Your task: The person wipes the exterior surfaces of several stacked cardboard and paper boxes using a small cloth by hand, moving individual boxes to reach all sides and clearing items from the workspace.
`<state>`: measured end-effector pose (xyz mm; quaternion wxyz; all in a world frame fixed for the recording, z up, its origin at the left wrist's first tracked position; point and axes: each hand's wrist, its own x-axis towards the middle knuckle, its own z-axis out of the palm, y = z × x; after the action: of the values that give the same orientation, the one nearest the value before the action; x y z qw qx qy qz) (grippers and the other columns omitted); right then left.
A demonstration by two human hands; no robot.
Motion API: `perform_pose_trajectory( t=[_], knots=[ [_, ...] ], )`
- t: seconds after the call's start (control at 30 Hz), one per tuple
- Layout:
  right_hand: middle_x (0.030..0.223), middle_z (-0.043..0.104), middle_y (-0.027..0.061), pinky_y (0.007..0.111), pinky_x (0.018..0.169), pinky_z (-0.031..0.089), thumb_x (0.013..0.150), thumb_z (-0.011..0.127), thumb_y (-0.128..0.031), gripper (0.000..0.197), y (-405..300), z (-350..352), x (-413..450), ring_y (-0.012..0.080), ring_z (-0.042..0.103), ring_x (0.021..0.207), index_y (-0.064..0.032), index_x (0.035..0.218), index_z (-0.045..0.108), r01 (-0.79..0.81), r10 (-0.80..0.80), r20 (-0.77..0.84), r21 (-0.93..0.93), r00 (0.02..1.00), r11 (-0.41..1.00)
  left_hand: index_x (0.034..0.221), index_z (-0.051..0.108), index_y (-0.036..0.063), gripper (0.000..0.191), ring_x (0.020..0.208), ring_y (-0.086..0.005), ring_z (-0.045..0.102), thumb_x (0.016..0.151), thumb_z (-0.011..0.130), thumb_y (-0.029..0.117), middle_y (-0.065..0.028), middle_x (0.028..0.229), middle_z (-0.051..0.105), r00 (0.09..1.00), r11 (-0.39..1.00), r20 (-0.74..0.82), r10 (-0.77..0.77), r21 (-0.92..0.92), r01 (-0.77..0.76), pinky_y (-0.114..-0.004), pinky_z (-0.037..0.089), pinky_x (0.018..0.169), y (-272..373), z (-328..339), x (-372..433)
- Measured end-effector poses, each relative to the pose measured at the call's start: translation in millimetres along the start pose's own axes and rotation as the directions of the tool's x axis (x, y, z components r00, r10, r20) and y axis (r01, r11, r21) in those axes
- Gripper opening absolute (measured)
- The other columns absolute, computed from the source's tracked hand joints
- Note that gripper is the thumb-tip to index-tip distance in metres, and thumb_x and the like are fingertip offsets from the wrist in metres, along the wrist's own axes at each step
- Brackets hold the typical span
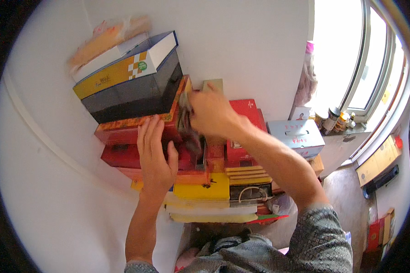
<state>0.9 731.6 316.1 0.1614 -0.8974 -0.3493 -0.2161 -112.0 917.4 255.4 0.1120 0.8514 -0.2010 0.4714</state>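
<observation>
My left hand [157, 153] rests with spread fingers against the front edge of a red box [123, 131] with a patterned orange lid. In my right hand [210, 109] is a bunched dark cloth [188, 126], pressed to the right end of that same box; the hand is slightly blurred. On top of the red box sits a dark grey box [133, 92], and above it a white and gold box [112, 76] with a blue edge. A dark red box [119, 157] lies beneath.
Right of the stack stand a bright red box [244, 116] and a light grey carton [295, 134]. Below are a yellow box [201, 186] and a black case [251, 192] with a handle. Several jars [331, 121] line the windowsill. White walls border the left and back.
</observation>
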Motion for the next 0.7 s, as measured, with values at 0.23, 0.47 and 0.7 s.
perform_pose_trajectory(
  t=[0.23,0.47,0.7],
  knots=[
    [0.089,0.074,0.0243,0.052,0.111,0.044,0.078,0.066,-0.015,0.020,10,2,23,0.0410,0.073,0.096,-0.0015,0.091,0.074,-0.012,0.007,-0.025,-0.189,1.000,0.982,0.150,0.047,-0.0031,0.052,0.149,-0.0432,0.039,0.100,0.056,0.005,-0.0233,0.158,0.047,1.000,0.999,-0.023,-0.002,-0.049,0.000,-0.053,0.028,0.126,-3,5,-1],
    [0.085,0.067,0.0211,0.052,0.110,0.042,0.070,0.069,-0.010,0.022,-32,-3,-61,0.0404,0.067,0.092,0.0014,0.087,0.061,0.219,-0.209,-0.186,0.034,0.960,0.975,0.147,0.050,-0.0033,0.052,0.146,-0.0443,0.044,0.097,0.060,0.004,-0.0228,0.154,0.051,0.997,1.000,-0.070,0.027,0.017,-0.026,-0.054,0.032,0.123,-9,7,-3],
    [0.097,0.068,0.0209,0.051,0.097,0.049,0.073,0.070,-0.005,0.032,-39,4,-163,0.0411,0.066,0.098,0.0002,0.103,0.061,0.123,0.049,-0.390,0.403,0.920,0.907,0.139,0.057,-0.0026,0.047,0.139,-0.0420,0.052,0.094,0.068,0.004,-0.0216,0.147,0.057,0.987,0.991,-0.096,0.125,-0.045,-0.130,-0.052,0.040,0.118,31,-20,32]
  ],
)
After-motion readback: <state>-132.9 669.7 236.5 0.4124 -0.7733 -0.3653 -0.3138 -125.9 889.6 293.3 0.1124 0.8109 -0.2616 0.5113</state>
